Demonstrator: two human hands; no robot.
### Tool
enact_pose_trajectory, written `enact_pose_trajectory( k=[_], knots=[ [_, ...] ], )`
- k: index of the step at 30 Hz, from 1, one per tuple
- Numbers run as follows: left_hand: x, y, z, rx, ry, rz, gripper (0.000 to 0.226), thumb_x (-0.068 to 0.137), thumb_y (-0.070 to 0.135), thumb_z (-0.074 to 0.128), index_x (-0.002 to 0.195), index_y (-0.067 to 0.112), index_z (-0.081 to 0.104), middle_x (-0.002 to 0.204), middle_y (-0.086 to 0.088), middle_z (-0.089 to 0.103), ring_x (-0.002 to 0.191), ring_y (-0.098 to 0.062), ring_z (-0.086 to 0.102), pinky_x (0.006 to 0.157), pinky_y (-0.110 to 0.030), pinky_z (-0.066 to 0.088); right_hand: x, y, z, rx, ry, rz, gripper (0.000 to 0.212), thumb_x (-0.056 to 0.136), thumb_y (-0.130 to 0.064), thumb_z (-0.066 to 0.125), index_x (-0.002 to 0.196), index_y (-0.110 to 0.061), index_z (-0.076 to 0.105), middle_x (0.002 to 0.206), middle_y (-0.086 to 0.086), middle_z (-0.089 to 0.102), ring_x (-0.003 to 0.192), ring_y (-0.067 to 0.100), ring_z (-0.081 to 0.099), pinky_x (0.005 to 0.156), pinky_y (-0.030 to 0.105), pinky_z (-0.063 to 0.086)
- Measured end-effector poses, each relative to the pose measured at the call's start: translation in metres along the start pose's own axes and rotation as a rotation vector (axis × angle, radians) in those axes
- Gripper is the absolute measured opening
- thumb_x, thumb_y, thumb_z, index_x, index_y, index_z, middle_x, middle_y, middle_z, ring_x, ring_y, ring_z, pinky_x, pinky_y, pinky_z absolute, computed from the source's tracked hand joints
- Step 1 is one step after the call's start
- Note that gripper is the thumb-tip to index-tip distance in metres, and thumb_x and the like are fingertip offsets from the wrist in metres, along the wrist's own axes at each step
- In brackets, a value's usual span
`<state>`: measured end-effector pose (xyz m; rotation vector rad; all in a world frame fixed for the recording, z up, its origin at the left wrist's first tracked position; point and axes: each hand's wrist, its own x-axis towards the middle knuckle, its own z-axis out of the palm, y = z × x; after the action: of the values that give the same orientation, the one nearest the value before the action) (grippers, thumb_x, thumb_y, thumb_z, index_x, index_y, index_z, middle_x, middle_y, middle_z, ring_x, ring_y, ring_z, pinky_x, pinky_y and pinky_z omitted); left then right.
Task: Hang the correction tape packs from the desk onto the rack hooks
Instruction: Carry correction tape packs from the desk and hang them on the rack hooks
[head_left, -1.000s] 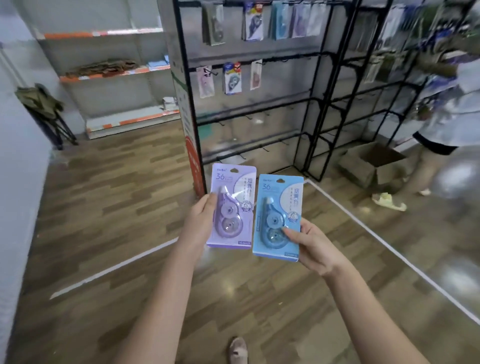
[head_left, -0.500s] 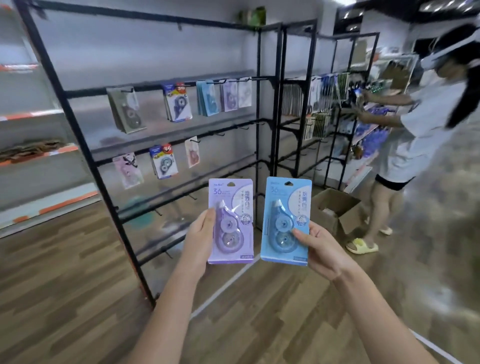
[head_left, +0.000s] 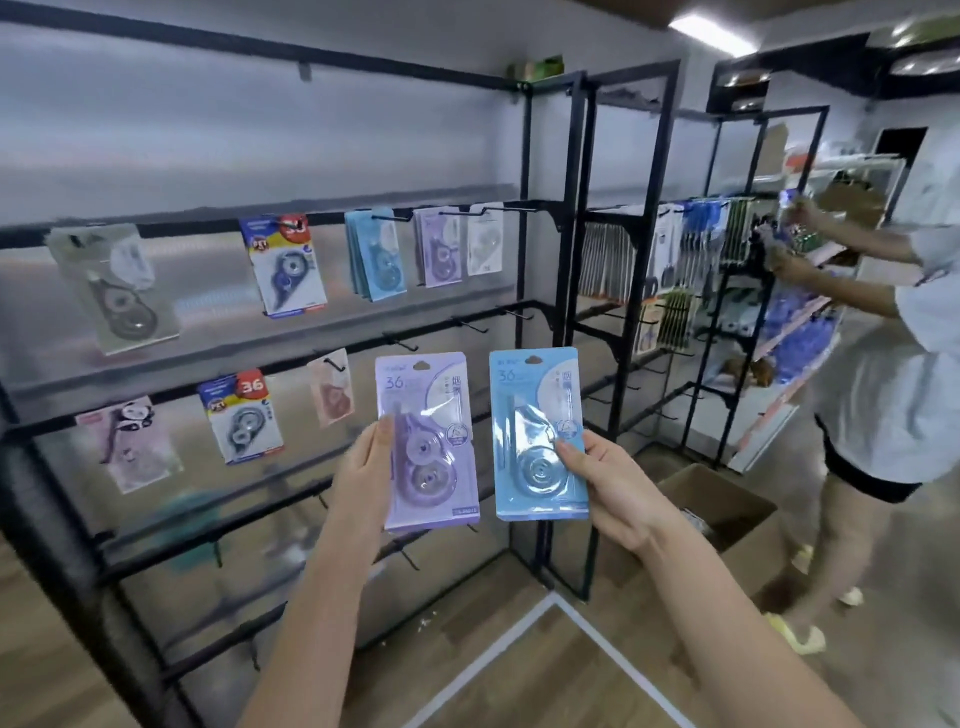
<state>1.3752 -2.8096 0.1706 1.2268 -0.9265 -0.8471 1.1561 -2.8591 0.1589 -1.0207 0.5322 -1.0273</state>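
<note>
The left hand (head_left: 363, 467) pinches a purple carded correction tape pack (head_left: 427, 441) by its left edge, and the right hand (head_left: 610, 483) pinches a light blue carded correction tape pack (head_left: 540, 434) at its right edge; both are upright, near the black wire rack (head_left: 524, 249). Matching packs hang far up on the upper rail; raise each to its colour's hook and thread the top slot squarely

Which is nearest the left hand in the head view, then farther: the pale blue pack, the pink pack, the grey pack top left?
1. Pale blue pack: right of the left hand.
2. Pink pack: hanging just above.
3. Grey pack: far upper left.
</note>
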Motion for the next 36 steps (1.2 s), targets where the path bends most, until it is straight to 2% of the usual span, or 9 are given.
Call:
enact_pose_trajectory(
  k=[5,7,14,16,19,25,29,32,36],
  knots=[
    [0.083,-0.002,0.026,0.059,0.116,0.018,0.026,0.099,0.042,0.041,0.09,0.034,0.065,0.099,0.002,0.071,0.1,-0.023,0.066,0.096,-0.049,0.049,0.091,-0.019,-0.027,-0.018,-0.01,0.024,0.038,0.073,-0.031,0.067,0.1,-0.006,0.06,0.093,0.007,0.074,0.079,0.017,0.072,0.067,0.029,0.058],
    [0.111,-0.004,0.03,0.075,0.138,0.04,0.026,0.099,0.041,0.041,0.092,0.032,0.064,0.096,0.002,0.07,0.096,-0.021,0.066,0.093,-0.046,0.051,0.128,-0.022,-0.033,-0.013,-0.033,0.025,0.033,0.076,-0.027,0.061,0.1,-0.006,0.061,0.094,0.008,0.074,0.08,0.018,0.072,0.07,0.03,0.059],
    [0.203,-0.003,0.026,0.109,0.235,0.157,0.028,0.101,0.034,0.038,0.09,0.03,0.063,0.081,0.012,0.069,0.076,0.001,0.064,0.061,-0.005,0.047,0.252,-0.036,-0.023,-0.07,-0.171,-0.025,0.027,0.081,-0.022,0.055,0.102,-0.007,0.063,0.094,0.006,0.074,0.082,0.017,0.071,0.08,0.032,0.057],
    [0.221,0.001,0.02,0.117,0.256,0.167,0.029,0.101,0.035,0.039,0.095,0.026,0.065,0.081,0.012,0.071,0.076,0.002,0.065,0.065,-0.007,0.049,0.28,-0.041,-0.014,-0.09,-0.206,-0.038,0.025,0.084,-0.021,0.054,0.102,-0.008,0.063,0.093,0.006,0.074,0.082,0.016,0.07,0.08,0.032,0.057],
    [0.243,0.003,0.013,0.108,0.333,0.182,0.04,0.098,0.042,0.04,0.113,0.014,0.065,0.094,0.004,0.07,0.09,-0.012,0.065,0.085,-0.025,0.05,0.317,-0.046,-0.003,-0.133,-0.242,-0.063,0.019,0.094,-0.014,0.048,0.104,-0.006,0.063,0.094,0.006,0.073,0.081,0.017,0.07,0.08,0.031,0.057],
    [0.262,0.008,0.003,0.156,0.425,0.196,0.03,0.099,0.041,0.037,0.089,0.03,0.064,0.072,0.014,0.071,0.066,0.005,0.064,0.056,-0.006,0.045,0.367,-0.056,0.013,-0.123,-0.308,-0.059,0.017,0.097,-0.01,0.046,0.094,-0.007,0.062,0.078,0.002,0.073,0.068,0.013,0.069,0.065,0.026,0.058],
    [0.265,0.009,0.002,0.171,0.512,0.211,0.034,0.1,0.04,0.036,0.101,0.024,0.065,0.089,0.009,0.069,0.08,-0.004,0.065,0.066,-0.016,0.046,0.386,-0.057,0.017,-0.097,-0.372,-0.04,0.016,0.096,-0.012,0.047,0.092,-0.007,0.062,0.076,0.002,0.073,0.065,0.014,0.069,0.06,0.026,0.058],
    [0.267,0.007,0.004,0.143,0.56,0.219,0.03,0.101,0.035,0.037,0.094,0.028,0.065,0.086,0.009,0.07,0.078,-0.004,0.066,0.066,-0.017,0.048,0.396,-0.053,0.014,-0.09,-0.405,-0.017,0.016,0.096,-0.013,0.048,0.097,-0.006,0.063,0.082,0.004,0.074,0.07,0.015,0.07,0.062,0.027,0.058],
    [0.269,0.003,0.003,0.145,0.605,0.197,0.033,0.101,0.038,0.038,0.094,0.027,0.067,0.093,0.001,0.073,0.088,-0.014,0.067,0.078,-0.029,0.05,0.415,-0.048,0.014,-0.077,-0.43,0.023,0.015,0.097,-0.014,0.048,0.098,-0.007,0.062,0.085,0.004,0.074,0.073,0.016,0.071,0.062,0.029,0.058]
  ],
)
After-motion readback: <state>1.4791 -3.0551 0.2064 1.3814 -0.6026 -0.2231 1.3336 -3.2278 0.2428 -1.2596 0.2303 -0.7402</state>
